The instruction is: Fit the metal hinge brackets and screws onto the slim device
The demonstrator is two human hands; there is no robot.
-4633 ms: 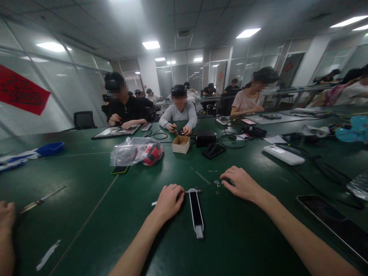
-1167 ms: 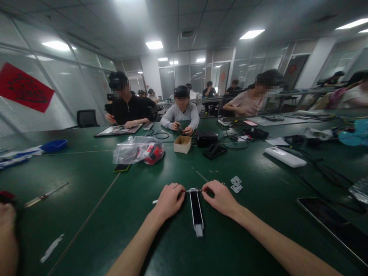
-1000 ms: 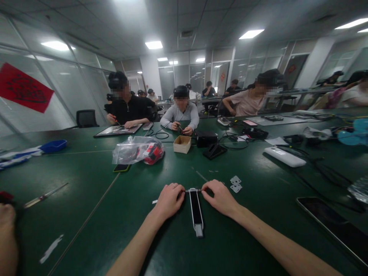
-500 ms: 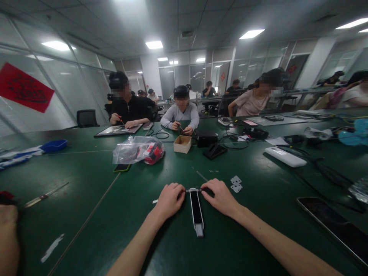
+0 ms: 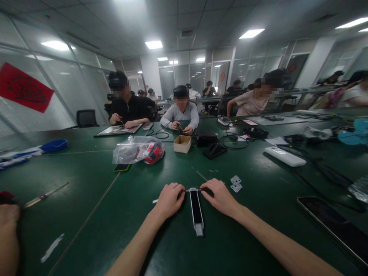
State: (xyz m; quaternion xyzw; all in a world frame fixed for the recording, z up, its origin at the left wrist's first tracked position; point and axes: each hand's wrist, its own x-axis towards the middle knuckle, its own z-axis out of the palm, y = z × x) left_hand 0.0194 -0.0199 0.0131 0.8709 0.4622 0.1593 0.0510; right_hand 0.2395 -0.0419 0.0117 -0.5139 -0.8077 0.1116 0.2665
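Note:
A narrow device [image 5: 196, 209] with a black face, a white rim and a grey block at its near end lies on the green table. A thin dark crossbar [image 5: 193, 190] runs sideways at its far end. My left hand [image 5: 170, 199] rests on the table and pinches the crossbar's left end between thumb and fingers. On the opposite side, my right hand [image 5: 220, 196] has the right end in a similar pinch. The fingertips hide both ends of the bar. Just beyond my right hand lie small pale plates with holes [image 5: 236, 184].
Farther back are a clear bag with red and black contents [image 5: 139, 150], a small open box [image 5: 182, 144] and a black stand [image 5: 215, 151]. A white device [image 5: 285, 156], cables and a large phone [image 5: 333, 226] lie right. Another person's hand [image 5: 8, 218] is at left; co-workers sit opposite.

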